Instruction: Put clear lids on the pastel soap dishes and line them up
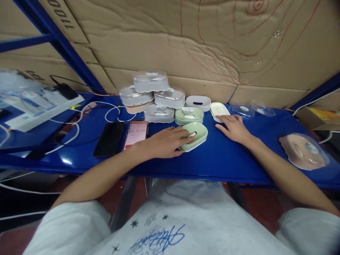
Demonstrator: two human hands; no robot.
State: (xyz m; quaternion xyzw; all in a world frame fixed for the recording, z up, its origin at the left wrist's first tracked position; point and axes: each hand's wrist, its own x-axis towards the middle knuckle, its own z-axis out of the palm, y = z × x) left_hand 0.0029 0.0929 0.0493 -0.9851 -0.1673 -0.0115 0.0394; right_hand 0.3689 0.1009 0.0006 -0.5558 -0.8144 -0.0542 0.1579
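My left hand (171, 141) grips the left side of a pale green soap dish (200, 136), its fingers over the rim and inside. The dish has no lid and tilts slightly on the blue table. My right hand (235, 128) reaches to a cream oval tray (219, 110), fingertips at its near right edge and thumb stretched apart. Behind the green dish sits another green soap dish (189, 116) under a clear lid. An open grey-lilac dish (198, 102) with a slot lies beside it. Two clear lids (242, 111) rest right of the cream tray.
Several lidded soap dishes (151, 81) are stacked against the cardboard wall. A black phone (108, 139) and a phone with a lit timer (136, 132) lie at left among white cables. A lidded pinkish-brown soap dish (304, 150) is at far right, near a cardboard box (318, 118).
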